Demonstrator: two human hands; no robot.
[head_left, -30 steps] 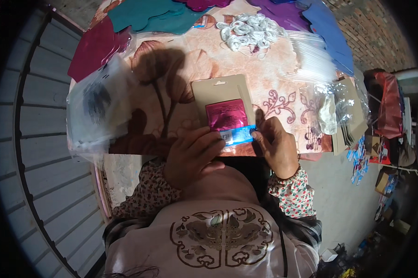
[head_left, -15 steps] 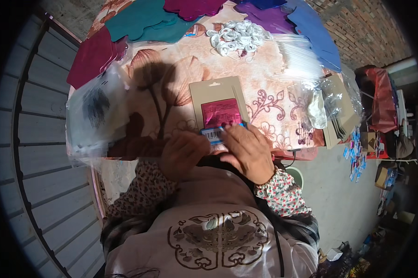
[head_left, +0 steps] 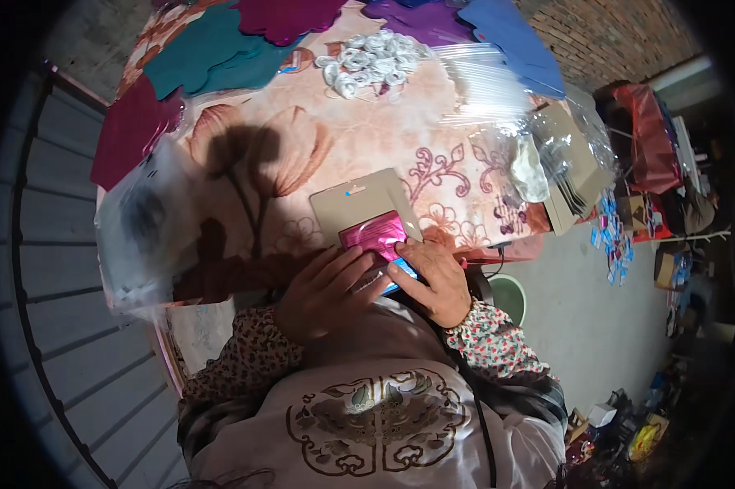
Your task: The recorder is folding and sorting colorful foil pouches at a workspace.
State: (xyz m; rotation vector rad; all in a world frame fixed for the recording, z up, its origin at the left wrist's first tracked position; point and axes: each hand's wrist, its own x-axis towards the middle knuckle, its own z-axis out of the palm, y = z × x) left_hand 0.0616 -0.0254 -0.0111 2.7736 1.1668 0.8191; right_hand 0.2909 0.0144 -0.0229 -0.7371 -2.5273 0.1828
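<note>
A magenta foil packet [head_left: 376,235] with a blue-edged label lies over a beige backing card [head_left: 359,200]. The card has a hang hole at its far end. Both lie slantwise at the table's near edge, the packet's near end close to my body. My left hand [head_left: 325,287] grips the packet from the left, its fingers stretched over the magenta surface. From the right, my right hand [head_left: 437,281] holds the packet's edge, thumb and fingers on the label and foil. The undersides of both hands are hidden.
Clear plastic bags [head_left: 143,232] overhang the table's left edge. White cord bundles [head_left: 367,61], white sticks [head_left: 486,85] and coloured sheets [head_left: 213,53] lie along the far side. A bagged stack of beige cards [head_left: 575,163] sits at the right. A pale green bucket [head_left: 508,299] stands below.
The packet and card have come closer to my body and turned slightly. My left hand has moved onto the magenta surface; my right hand has shifted along the packet's edge. The view has shifted.
</note>
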